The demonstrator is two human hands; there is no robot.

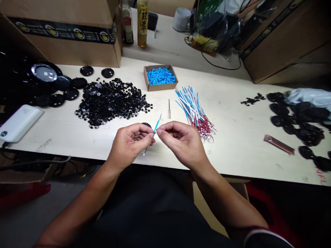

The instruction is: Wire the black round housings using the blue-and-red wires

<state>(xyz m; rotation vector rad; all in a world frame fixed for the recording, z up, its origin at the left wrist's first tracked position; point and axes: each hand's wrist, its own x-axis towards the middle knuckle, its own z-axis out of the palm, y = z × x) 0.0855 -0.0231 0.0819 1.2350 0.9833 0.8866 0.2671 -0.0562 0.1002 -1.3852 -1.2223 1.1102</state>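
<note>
Between the thumb and forefinger of my left hand (pixel 131 143) is a short, thin LED strip (pixel 157 123) with a blue backing, its free end pointing up and away. Below the fingers hangs a dark thin lead with a small white plug (pixel 144 154). My right hand (pixel 181 139) is closed in a pinch right beside the strip's lower part; whatever its fingertips hold is too small to make out. Just behind my left fingers a black round part (pixel 146 124) shows partly. Beyond the hands lies a small screwdriver (pixel 169 109) with a clear handle.
A heap of small black discs (pixel 111 100) lies left. Blue pieces fill a cardboard tray (pixel 161 87) behind. Right is a bundle of wired strips (pixel 193 106). Black round housings (pixel 307 132) lie far right; a white power bank (pixel 20 122) sits far left. Boxes (pixel 77 51) stand behind.
</note>
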